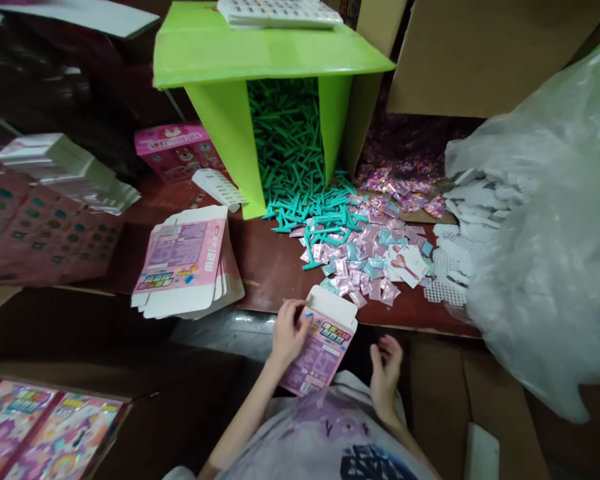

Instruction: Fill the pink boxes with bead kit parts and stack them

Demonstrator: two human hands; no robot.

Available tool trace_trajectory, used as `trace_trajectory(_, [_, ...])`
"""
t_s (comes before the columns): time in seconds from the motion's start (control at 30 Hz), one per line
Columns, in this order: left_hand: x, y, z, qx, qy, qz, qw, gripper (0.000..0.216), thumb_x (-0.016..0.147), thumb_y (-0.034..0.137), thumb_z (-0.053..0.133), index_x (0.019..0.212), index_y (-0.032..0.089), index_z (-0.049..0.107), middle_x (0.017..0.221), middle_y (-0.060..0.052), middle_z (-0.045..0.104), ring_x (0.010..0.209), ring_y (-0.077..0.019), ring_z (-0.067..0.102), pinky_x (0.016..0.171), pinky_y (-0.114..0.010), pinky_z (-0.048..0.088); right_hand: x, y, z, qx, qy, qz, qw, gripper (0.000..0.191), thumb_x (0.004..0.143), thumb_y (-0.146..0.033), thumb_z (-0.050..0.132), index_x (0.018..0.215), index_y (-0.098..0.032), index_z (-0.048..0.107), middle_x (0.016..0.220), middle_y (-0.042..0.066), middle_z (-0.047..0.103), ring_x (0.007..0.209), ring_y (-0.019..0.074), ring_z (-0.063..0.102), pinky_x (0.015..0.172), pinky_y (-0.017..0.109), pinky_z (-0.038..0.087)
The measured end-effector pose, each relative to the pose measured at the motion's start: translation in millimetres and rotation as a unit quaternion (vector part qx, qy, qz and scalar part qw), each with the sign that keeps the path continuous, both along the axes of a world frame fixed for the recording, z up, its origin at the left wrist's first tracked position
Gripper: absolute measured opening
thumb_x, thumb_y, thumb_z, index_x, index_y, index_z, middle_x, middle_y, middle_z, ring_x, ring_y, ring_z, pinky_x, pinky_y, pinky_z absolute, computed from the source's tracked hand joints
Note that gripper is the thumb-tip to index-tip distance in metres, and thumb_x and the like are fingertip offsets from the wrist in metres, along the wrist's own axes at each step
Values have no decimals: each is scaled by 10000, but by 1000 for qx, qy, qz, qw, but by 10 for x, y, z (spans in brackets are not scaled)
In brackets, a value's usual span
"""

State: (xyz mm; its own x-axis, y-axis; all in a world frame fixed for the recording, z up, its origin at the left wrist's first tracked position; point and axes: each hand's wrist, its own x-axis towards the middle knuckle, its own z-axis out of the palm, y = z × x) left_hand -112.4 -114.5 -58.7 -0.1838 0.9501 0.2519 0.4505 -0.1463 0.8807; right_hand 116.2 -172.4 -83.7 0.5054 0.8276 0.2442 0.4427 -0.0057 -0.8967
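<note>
My left hand [289,331] is closed on the left edge of a small pink printed carton [323,343], held above my lap with its white top flap open and pointing away from me. My right hand [385,371] hovers just right of the carton, fingers loosely curled and apart, holding nothing. A stack of flat pink carton blanks [187,263] lies on the dark red table [273,267] to the left. Ahead of the carton lie teal plastic sticks [317,220] and a heap of small pink and teal sachets [367,263].
A green box [260,53] on its side spills the teal sticks. A big clear plastic bag [550,247] with white mesh pieces [447,267] fills the right. An upright pink box [177,150] and stacked white blanks [63,167] stand at the left. Shiny sticker sheets [45,430] lie lower left.
</note>
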Motion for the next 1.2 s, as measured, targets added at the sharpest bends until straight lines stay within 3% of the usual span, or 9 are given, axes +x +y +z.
trace_trajectory(0.13, [40, -290, -30, -28, 15, 46, 998, 457, 788, 456, 629, 1123, 180, 484, 1085, -108, 548, 1008, -233, 566, 869, -384, 486, -317, -232, -136, -170, 135, 286, 933, 341, 821, -385, 614, 1121, -223, 597, 1007, 79, 686, 863, 231, 663, 770, 385, 559])
trace_trajectory(0.23, [63, -403, 4, 29, -51, 41, 997, 580, 796, 599, 532, 1208, 234, 351, 1103, -116, 532, 904, -207, 601, 779, -371, 510, -381, -282, -6, -137, 138, 289, 938, 329, 836, -372, 589, 1128, -219, 599, 1015, 77, 690, 902, 249, 669, 828, 413, 555])
trace_trajectory(0.37, [165, -584, 11, 112, -27, 38, 993, 881, 533, 882, 461, 1175, 339, 195, 1046, -74, 501, 812, -219, 594, 729, -429, 499, -221, -323, 347, -21, 73, 327, 942, 323, 849, -356, 537, 1145, -249, 607, 1113, 81, 660, 1044, 275, 635, 936, 457, 520])
trace_trajectory(0.53, [343, -730, 9, 109, -22, 60, 992, 763, 534, 858, 458, 1078, 372, 237, 930, -13, 430, 781, -211, 552, 725, -454, 483, -9, -331, 621, 58, -3, 372, 926, 409, 859, -346, 476, 1249, -239, 539, 1202, 107, 623, 1102, 281, 613, 953, 468, 514])
trace_trajectory(0.67, [330, -650, 157, 165, -3, 66, 984, 662, 676, 693, 586, 1134, 332, 274, 1036, -36, 467, 872, -205, 577, 792, -424, 492, 99, -226, 600, 25, -51, 367, 928, 445, 827, -310, 557, 1265, -239, 532, 1150, 100, 657, 1019, 278, 650, 889, 428, 544])
trace_trajectory(0.77, [337, -525, 209, 43, 6, 31, 999, 549, 790, 497, 616, 1220, 254, 376, 1145, -88, 517, 1044, -237, 564, 899, -416, 466, 286, 65, 633, -11, -23, 332, 943, 426, 868, -369, 514, 1270, -230, 535, 1091, 90, 678, 967, 255, 662, 849, 409, 549])
trace_trajectory(0.93, [461, -419, 13, -77, 24, -55, 995, 535, 842, 410, 592, 1304, 220, 402, 1218, -102, 525, 1130, -230, 532, 972, -391, 442, 627, 878, 927, 62, -67, 89, 992, 286, 884, -344, 509, 1096, -199, 636, 985, 88, 682, 906, 223, 647, 851, 397, 519])
trace_trajectory(1.07, [513, -420, -117, -47, 91, -4, 995, 639, 815, 426, 616, 1360, 200, 369, 1233, -131, 515, 1131, -272, 495, 982, -454, 405, 426, 1553, 1013, 46, -216, 205, 954, 242, 880, -293, 510, 1026, -191, 674, 1025, 95, 682, 975, 233, 619, 899, 399, 483])
trace_trajectory(1.2, [523, -457, -146, -38, 127, 35, 991, 674, 829, 424, 592, 1395, 167, 329, 1237, -157, 500, 1123, -293, 456, 979, -494, 378, 66, 2030, 816, -22, -343, 240, 908, 396, 804, -323, 626, 1152, -133, 627, 1112, 167, 640, 1051, 297, 568, 919, 458, 446])
